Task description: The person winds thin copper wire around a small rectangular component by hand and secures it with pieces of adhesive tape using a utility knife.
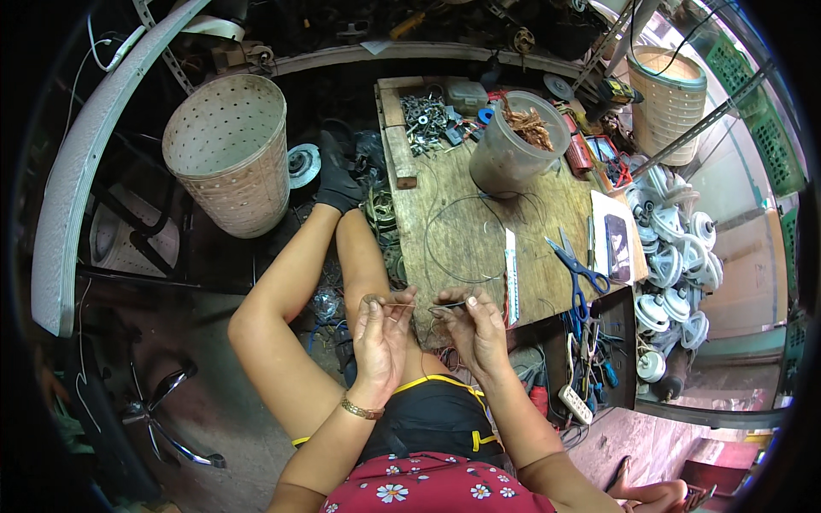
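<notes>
Both my hands are raised over my lap at the near edge of the wooden workbench [534, 231]. My left hand [383, 335], with a gold-coloured band at its wrist, pinches a thin copper-coloured wire [400, 304] between thumb and fingers. Facing it, a small gap away, my right hand [475, 332] grips a thin dark wire [448, 305]. Whether the two wires are joined is too fine to see. On the bench just beyond lies a loose loop of thin dark wire [428, 244]. Beside that loop is a narrow white strip [511, 278].
Blue-handled scissors [577, 265] and a dark phone [617, 244] lie on the bench's right. Farther back stand a clear tub [513, 167] of copper scraps and a heap of small metal parts [425, 120]. An open tool drawer [611, 350] is right of my right arm; a perforated basket [227, 158] stands left.
</notes>
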The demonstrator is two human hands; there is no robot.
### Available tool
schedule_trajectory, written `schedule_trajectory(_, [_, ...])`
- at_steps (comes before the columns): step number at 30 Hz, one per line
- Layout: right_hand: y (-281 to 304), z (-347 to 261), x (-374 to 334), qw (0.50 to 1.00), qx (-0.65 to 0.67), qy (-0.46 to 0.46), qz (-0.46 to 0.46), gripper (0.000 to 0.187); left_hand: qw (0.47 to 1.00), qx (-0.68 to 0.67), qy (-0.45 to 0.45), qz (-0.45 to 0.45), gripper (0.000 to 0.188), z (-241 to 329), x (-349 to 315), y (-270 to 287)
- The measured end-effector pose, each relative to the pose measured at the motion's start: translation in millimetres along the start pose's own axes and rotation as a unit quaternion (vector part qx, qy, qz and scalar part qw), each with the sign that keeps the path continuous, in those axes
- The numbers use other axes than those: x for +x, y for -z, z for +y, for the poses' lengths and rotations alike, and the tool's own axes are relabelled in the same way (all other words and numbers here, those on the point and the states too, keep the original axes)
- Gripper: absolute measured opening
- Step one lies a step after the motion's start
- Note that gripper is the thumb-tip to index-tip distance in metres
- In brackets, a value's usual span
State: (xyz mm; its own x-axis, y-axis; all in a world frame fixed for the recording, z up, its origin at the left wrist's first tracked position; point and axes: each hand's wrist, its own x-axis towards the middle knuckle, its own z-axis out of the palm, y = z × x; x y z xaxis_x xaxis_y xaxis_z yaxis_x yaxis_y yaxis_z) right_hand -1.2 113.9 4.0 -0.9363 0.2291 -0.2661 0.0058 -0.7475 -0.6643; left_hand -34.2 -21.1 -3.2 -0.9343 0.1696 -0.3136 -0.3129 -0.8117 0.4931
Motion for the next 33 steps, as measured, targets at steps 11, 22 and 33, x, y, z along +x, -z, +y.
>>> schedule_trajectory(11, [9.1,-37.6,-0.9,0.996,-0.077,0.029,-0.026,0.003,0.962,0.245,-0.079,-0.093,0.009,33.8,2.5,0.6])
schedule_trajectory(22, [-10.6,-32.3,-8.7,0.6,-0.755,0.139,-0.225,0.017,0.47,0.819,-0.164,-0.285,0.006,34.6,-8.0,-15.9])
schedule_trajectory(33, [88.2,-149.6,-31.5,0.534,-0.835,0.12,-0.062,0.021,0.545,0.8,-0.112,-0.225,0.003,124.0,-4.6,12.1])
